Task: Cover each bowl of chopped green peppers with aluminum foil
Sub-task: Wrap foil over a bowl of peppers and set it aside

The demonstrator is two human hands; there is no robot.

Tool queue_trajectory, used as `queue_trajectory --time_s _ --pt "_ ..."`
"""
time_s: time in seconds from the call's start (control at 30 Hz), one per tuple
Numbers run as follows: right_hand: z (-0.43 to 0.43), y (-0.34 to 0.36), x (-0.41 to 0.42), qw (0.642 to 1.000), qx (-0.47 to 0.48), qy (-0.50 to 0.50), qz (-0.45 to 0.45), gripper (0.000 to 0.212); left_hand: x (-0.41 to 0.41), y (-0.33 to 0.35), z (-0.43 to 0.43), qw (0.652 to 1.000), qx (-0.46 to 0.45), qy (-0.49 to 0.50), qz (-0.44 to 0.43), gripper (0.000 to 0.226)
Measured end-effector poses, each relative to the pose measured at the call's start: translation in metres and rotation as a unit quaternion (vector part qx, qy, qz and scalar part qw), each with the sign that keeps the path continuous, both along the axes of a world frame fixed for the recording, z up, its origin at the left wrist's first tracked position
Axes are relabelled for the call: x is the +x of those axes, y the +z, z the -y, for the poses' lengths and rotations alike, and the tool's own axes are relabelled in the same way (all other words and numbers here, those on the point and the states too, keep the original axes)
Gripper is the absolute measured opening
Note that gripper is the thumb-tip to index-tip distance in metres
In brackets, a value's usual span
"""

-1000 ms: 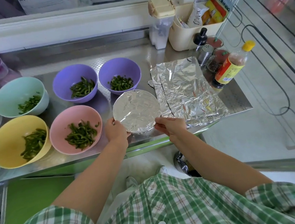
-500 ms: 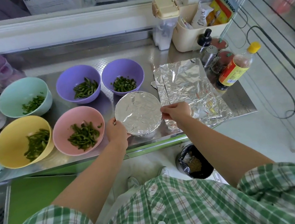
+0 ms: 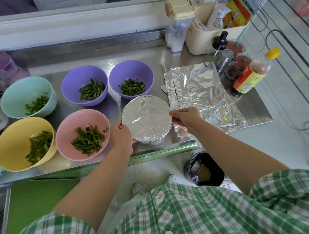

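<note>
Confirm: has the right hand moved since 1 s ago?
Yes. The right hand slid round the foil-covered bowl, from its near-right edge to its right side, beside the spare foil sheets.

The covered bowl [image 3: 146,115] sat at the near edge of the counter [image 3: 137,55], foil sheets [image 3: 199,86] just right (overlapping each other), open bowls [image 3: 70,122] left and behind.

A wide-angle camera on the person's head looks forward and steeply down over the plaid shirt [image 3: 177,219] at the steel counter [image 3: 254,110], close. The foil-covered bowl [image 3: 146,117] sits mid-frame; the window ledge [image 3: 67,25] lies far.
</note>
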State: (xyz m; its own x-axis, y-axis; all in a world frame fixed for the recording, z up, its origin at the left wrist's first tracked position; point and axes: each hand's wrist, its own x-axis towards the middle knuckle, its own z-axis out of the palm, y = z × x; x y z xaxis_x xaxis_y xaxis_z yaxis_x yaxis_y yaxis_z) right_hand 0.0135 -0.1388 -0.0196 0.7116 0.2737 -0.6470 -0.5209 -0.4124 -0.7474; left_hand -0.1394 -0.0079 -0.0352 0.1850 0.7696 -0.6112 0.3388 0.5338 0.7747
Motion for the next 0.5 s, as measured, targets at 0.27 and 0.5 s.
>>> queue_trajectory --time_s 0.27,0.5 --pt "0.016 -0.005 -0.027 0.999 -0.015 -0.019 0.026 0.012 0.004 0.013 0.016 0.999 -0.021 0.026 0.017 0.035" --pt "0.013 -0.004 -0.022 0.998 0.018 -0.057 0.005 0.007 0.004 0.021 0.027 0.995 -0.068 0.054 0.038 0.027"
